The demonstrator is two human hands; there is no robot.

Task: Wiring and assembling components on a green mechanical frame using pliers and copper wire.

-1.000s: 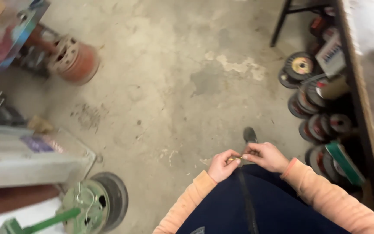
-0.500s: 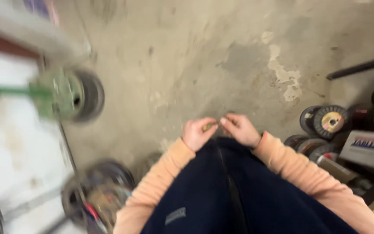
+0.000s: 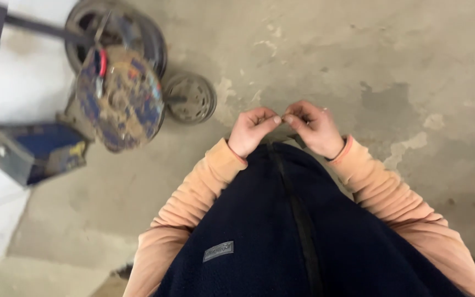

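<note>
My left hand (image 3: 253, 130) and my right hand (image 3: 313, 126) meet in front of my chest, above a dark blue fleece vest (image 3: 298, 231) worn over peach sleeves. The fingertips of both hands pinch a small thin object (image 3: 282, 117) between them; it is too small to tell what it is. Both hands are curled shut around it, thumbs and forefingers touching.
Bare stained concrete floor (image 3: 358, 60) lies below. At the upper left stand a round blue and rust-coloured disc (image 3: 119, 99), a dark wheel (image 3: 138, 33) behind it and a smaller grey wheel (image 3: 191, 98). A blue box (image 3: 34, 151) sits at the left by a white surface (image 3: 12, 82).
The view has swung left across the floor, from stacked discs on the right to the wheels and blue box. My hands stay together at my chest, pinching the same small object.
</note>
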